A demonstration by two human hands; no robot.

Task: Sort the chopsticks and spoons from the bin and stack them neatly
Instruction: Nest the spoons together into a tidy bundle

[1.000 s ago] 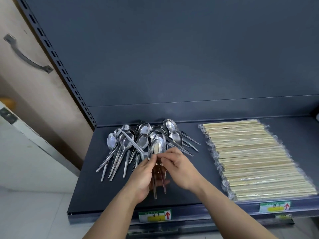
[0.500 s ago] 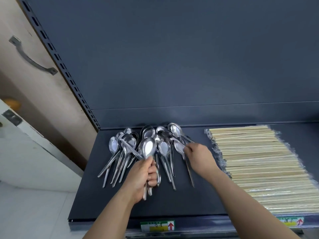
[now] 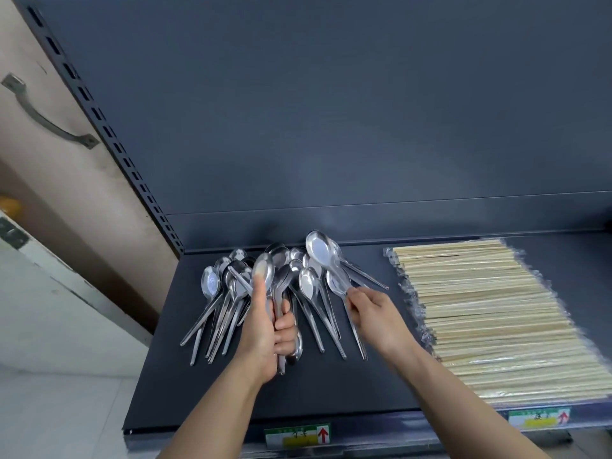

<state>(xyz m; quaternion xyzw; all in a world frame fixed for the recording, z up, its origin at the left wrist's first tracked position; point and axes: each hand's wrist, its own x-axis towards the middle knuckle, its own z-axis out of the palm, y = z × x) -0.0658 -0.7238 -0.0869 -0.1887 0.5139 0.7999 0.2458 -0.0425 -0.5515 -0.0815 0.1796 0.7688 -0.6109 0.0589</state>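
Left hand [image 3: 265,329] grips a bundle of spoons [image 3: 281,293] by the handles; right fingers [image 3: 356,298] pinch another spoon [image 3: 337,281] at its neck — light, stiff, slippery steel, likely to slide.

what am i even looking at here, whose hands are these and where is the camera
There is no machine here: a person wears a camera on the head, so you look forward and down at their two bare hands. The left hand grips a bundle of metal spoons by the handles, thumb up along one. The right hand pinches the handle of one spoon from the loose spoons fanned on the dark shelf. Wrapped wooden chopsticks lie in a flat stack at the right.
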